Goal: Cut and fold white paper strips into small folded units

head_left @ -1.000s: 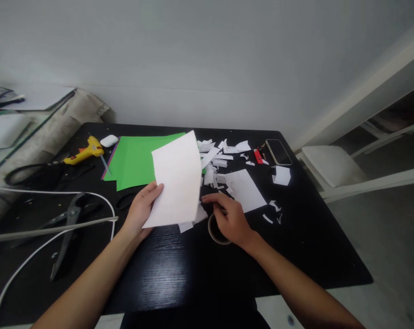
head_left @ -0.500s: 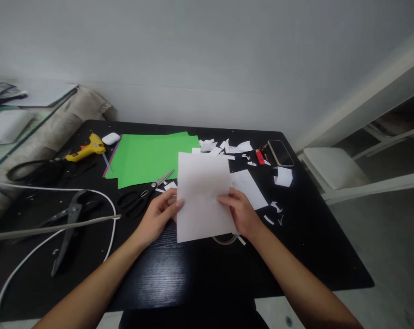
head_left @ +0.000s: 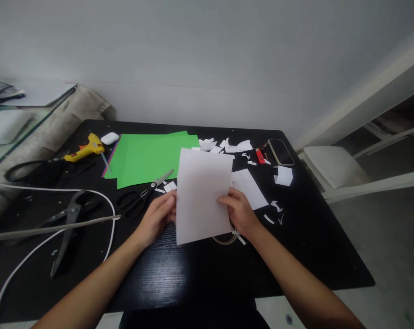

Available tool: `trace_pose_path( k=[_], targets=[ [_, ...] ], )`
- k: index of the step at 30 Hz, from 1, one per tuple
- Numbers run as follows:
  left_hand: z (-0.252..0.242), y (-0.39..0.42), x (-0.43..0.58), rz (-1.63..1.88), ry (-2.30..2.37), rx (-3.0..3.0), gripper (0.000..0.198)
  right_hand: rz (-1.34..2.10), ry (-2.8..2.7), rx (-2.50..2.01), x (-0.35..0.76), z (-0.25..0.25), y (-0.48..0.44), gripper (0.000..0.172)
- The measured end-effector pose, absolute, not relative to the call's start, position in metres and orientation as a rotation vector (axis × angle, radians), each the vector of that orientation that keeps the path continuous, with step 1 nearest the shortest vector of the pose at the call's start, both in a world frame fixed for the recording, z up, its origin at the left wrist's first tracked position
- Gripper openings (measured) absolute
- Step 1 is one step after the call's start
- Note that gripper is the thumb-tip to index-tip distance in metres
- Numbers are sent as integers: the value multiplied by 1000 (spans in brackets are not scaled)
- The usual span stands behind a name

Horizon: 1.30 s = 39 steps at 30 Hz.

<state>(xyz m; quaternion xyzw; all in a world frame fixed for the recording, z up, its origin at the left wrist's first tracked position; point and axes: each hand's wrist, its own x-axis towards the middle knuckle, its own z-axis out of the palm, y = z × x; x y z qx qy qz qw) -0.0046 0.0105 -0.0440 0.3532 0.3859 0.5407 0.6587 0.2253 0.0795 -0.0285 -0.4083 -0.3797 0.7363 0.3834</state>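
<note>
A white sheet of paper is held up over the black table, tilted toward me. My right hand pinches its right edge, thumb on the front and fingers behind. At the left edge is my left hand, its thumb along the rim and its other fingers curled, partly hidden by the sheet. Black-handled scissors lie just beyond my left hand. Behind the sheet, another white sheet lies flat, and a ring-shaped object shows partly below it.
Green sheets lie at the back, with white paper scraps beside them. A yellow glue gun, large shears and a white cable occupy the left. A red lighter, phone and folded white paper are at right.
The held sheet has tilted slightly, its top shifting a little right and up. My left thumb has slid off the sheet's front to its edge. My right hand keeps its hold.
</note>
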Motion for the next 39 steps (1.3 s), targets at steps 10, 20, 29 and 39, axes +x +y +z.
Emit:
trace_pose_path(
  k=[10,20,29,39],
  targets=[
    [-30,14,1,1214,1117,747,46,1948,-1062,-1012,222,-22,70,33],
    [-39,12,-6,1268,991,583,45,1780,-1216,-1147,220,-20,67,42],
    [-41,1,-2,1143,874,884,61,1633,-1624,-1103,214,-30,49,46],
    [-36,-1,1,971,862,1193,70,1480,-1922,-959,213,-35,39,25]
  ],
)
